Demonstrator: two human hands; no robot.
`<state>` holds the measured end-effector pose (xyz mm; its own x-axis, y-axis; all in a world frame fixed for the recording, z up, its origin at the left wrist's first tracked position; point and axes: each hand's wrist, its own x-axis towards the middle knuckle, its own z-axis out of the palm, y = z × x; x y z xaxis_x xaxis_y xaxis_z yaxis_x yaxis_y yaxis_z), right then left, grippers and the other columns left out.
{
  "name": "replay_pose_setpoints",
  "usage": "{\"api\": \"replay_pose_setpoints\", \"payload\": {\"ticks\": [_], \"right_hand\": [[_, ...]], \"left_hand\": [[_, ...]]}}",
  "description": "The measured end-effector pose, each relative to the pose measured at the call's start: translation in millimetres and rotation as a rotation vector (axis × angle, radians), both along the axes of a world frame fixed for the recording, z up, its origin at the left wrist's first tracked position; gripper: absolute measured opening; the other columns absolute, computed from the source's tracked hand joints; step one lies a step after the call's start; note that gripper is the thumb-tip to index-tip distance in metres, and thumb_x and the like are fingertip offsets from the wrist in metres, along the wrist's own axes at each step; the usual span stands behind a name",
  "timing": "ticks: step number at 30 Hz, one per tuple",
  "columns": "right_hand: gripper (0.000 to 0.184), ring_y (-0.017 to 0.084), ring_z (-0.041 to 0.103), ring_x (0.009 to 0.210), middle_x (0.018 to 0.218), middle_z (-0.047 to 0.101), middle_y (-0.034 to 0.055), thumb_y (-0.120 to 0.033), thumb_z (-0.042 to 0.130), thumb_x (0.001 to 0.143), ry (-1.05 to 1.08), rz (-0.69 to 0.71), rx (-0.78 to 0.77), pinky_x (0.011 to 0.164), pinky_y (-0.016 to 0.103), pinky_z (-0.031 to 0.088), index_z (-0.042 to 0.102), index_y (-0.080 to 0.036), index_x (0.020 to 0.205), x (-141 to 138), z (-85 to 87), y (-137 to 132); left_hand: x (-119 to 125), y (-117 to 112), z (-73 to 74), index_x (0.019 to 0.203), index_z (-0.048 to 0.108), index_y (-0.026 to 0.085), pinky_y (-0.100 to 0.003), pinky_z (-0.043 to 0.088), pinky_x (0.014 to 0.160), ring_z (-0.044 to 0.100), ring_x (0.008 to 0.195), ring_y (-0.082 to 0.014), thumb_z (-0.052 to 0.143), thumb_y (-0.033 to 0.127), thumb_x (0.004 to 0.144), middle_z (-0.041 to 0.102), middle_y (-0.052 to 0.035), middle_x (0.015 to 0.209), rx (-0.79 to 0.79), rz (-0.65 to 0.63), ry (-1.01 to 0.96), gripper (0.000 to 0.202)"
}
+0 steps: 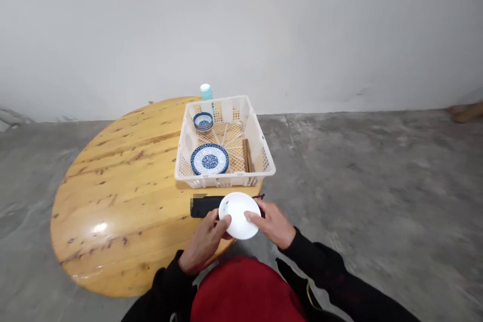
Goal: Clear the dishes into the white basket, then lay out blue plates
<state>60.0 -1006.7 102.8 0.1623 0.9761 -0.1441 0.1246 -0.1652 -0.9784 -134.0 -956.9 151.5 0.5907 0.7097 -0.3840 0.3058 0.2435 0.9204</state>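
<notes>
A small white dish (243,224) is held between both hands above the near edge of the table. My left hand (207,239) grips its left side, thumb on top and fingers underneath. On the right side, my right hand (273,222) closes on the rim with its thumb laid over the face. A small pale green mark shows near the dish's left edge. Just beyond is a white plastic basket (226,179). In it are a blue-and-white plate (210,161), stacked blue-patterned bowls (203,122) and a bundle of brown chopsticks (247,155).
The basket stands on a round wooden table (124,186). Behind it is a light blue bottle (206,92) with a white cap. A black flat object (206,206) lies between basket and dish, partly covered. A grey wall (241,30) rises behind the concrete floor (370,186).
</notes>
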Motion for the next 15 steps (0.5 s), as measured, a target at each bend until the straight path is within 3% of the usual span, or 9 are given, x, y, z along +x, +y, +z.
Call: {"api": "replay_pose_setpoints", "payload": {"ticks": [5, 10, 15], "right_hand": [[0.041, 0.021, 0.063, 0.071, 0.081, 0.072, 0.0057, -0.05, 0.067, 0.069, 0.005, 0.068, 0.006, 0.061, 0.029, 0.051, 0.07, -0.014, 0.087, 16.6, 25.8, 43.7], [0.04, 0.015, 0.056, 0.057, 0.065, 0.065, 0.0021, -0.05, 0.071, 0.063, -0.028, 0.076, -0.071, 0.05, 0.025, 0.045, 0.069, -0.013, 0.078, 37.0, 43.1, 89.7], [0.028, 0.012, 0.053, 0.051, 0.056, 0.061, -0.0001, -0.038, 0.076, 0.06, -0.081, 0.076, -0.115, 0.045, 0.022, 0.044, 0.066, -0.013, 0.067, 66.2, 58.2, 158.3]], "left_hand": [[9.1, 41.8, 20.6, 0.114, 0.065, 0.013, -0.039, 0.055, 0.089, 0.065, 0.098, -0.0242, 0.062, 0.053, 0.087, 0.068, -0.0125, 0.113, -0.077, -0.002, -0.095, 0.049], [24.1, 87.4, 26.4, 0.107, 0.067, 0.012, -0.037, 0.056, 0.085, 0.068, 0.098, -0.0245, 0.067, 0.047, 0.085, 0.072, -0.0125, 0.107, -0.103, 0.004, -0.129, 0.042], [53.7, 144.7, 28.1, 0.09, 0.068, 0.012, -0.037, 0.056, 0.088, 0.07, 0.093, -0.023, 0.068, 0.036, 0.085, 0.074, -0.0109, 0.095, -0.091, 0.066, -0.135, 0.025]]}}
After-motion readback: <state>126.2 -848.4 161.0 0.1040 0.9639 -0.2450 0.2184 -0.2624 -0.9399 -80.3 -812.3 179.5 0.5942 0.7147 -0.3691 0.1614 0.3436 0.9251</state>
